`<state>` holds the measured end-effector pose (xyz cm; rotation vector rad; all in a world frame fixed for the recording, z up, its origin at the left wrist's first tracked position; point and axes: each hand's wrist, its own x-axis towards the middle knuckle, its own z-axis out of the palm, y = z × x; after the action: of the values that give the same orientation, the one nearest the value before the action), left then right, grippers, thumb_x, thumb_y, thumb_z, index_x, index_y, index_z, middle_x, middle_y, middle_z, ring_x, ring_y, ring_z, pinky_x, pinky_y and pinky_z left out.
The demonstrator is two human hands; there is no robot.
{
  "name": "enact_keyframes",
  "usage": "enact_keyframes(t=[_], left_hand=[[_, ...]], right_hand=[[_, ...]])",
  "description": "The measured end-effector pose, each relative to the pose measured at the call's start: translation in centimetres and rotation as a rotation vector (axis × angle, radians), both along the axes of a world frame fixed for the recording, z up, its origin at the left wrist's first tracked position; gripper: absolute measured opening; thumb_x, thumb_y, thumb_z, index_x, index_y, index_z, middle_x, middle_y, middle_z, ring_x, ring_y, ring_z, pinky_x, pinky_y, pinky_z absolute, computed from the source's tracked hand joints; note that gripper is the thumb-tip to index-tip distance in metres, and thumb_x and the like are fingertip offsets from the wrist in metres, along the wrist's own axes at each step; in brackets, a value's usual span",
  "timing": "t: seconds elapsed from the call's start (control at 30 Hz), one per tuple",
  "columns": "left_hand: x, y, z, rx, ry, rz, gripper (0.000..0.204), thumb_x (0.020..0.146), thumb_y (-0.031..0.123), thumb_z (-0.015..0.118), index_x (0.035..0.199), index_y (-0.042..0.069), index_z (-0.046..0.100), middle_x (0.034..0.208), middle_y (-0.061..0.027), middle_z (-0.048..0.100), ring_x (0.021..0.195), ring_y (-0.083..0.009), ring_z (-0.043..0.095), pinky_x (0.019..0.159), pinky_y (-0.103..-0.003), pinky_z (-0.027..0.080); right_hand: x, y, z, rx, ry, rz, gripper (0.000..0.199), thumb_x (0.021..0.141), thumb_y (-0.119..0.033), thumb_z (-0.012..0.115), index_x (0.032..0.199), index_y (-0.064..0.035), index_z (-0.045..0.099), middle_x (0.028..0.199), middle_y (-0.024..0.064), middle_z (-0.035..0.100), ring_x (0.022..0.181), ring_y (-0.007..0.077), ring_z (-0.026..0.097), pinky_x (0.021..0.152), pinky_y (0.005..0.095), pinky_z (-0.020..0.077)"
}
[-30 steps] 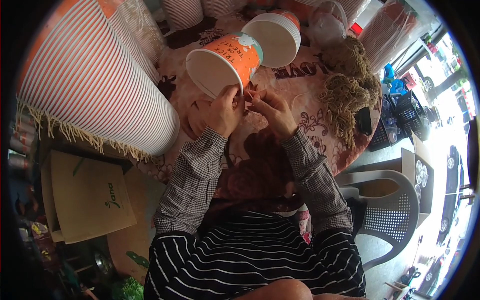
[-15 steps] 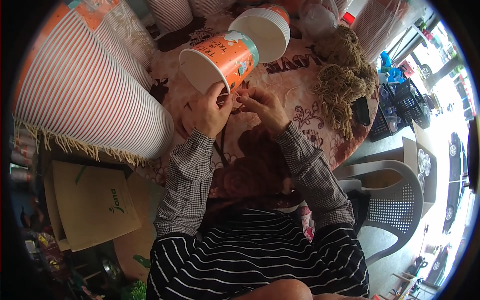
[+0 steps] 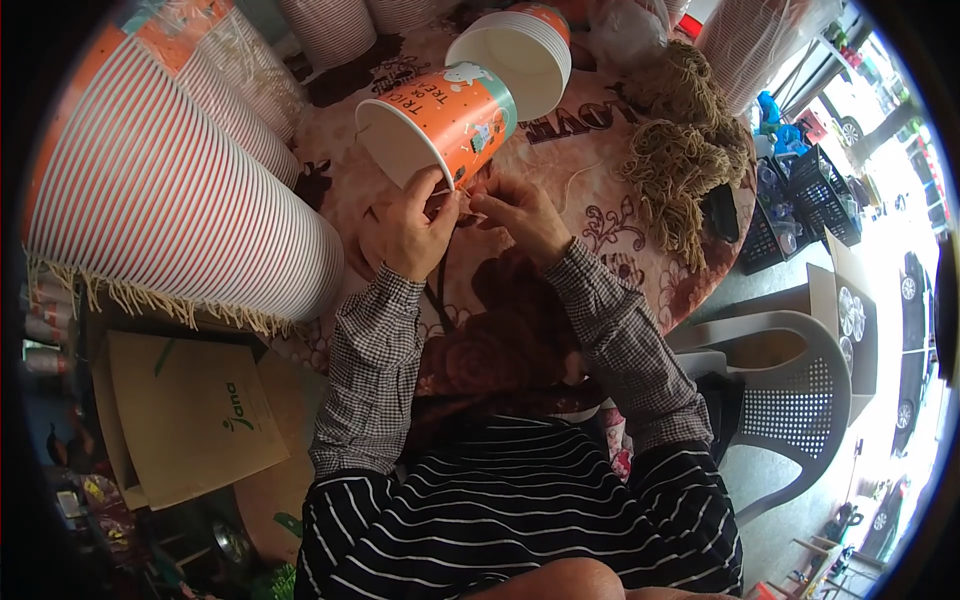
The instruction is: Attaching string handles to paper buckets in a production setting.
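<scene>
An orange paper bucket (image 3: pixel 468 132) with a teal band lies on its side on the table, its white mouth facing left and toward me. At the near edge of that mouth, my left hand (image 3: pixel 422 228) is closed, fingers pinching the rim. Right beside it, my right hand (image 3: pixel 527 215) is closed with thumb and fingertips together on a thin cord (image 3: pixel 464 192) at the rim. The fingers partly hide the cord. Several nested paper buckets (image 3: pixel 506 62) lie behind the orange one, their mouths toward me.
A tall leaning stack of buckets (image 3: pixel 190 190), cord ends hanging under it, fills the left. Tangled beige cords (image 3: pixel 685 160) lie at the table's right, beside a dark object (image 3: pixel 721 212). A cardboard box (image 3: pixel 190 420) stands lower left, a grey plastic chair (image 3: pixel 835 400) at right.
My right hand has drawn slightly in toward the rim, fingers bunched closer to the left hand's. The left hand keeps its pinch, and the bucket stays nearly where it was.
</scene>
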<state>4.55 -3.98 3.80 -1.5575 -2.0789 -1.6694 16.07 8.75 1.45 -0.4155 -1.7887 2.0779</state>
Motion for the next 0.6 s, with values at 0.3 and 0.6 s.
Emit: enact_keyframes(t=[0.3,0.6], left_hand=[[0.0,0.6,-1.4,0.065,-0.042,-0.093,0.027,0.084,0.002,0.063,0.109,-0.002,0.059,0.098,-0.0143,0.065,0.083,-0.0237,0.069,0.070,-0.031,0.055],[-0.8,1.7,-3.9,-0.003,-0.105,0.011,0.019,0.079,0.003,0.066,0.097,0.002,0.064,0.093,-0.0144,0.067,0.083,-0.0295,0.066,0.071,-0.036,0.052]], right_hand=[[-0.2,0.0,-0.2,0.010,-0.014,-0.004,0.016,0.092,-0.016,0.061,0.100,-0.0030,0.062,0.092,0.0012,0.064,0.081,0.0085,0.060,0.070,0.0236,0.0504],[-0.7,-0.2,-0.3,-0.087,-0.005,-0.066,0.018,0.091,-0.014,0.061,0.099,0.0021,0.060,0.084,0.0072,0.066,0.076,0.0132,0.065,0.068,0.0250,0.0518]])
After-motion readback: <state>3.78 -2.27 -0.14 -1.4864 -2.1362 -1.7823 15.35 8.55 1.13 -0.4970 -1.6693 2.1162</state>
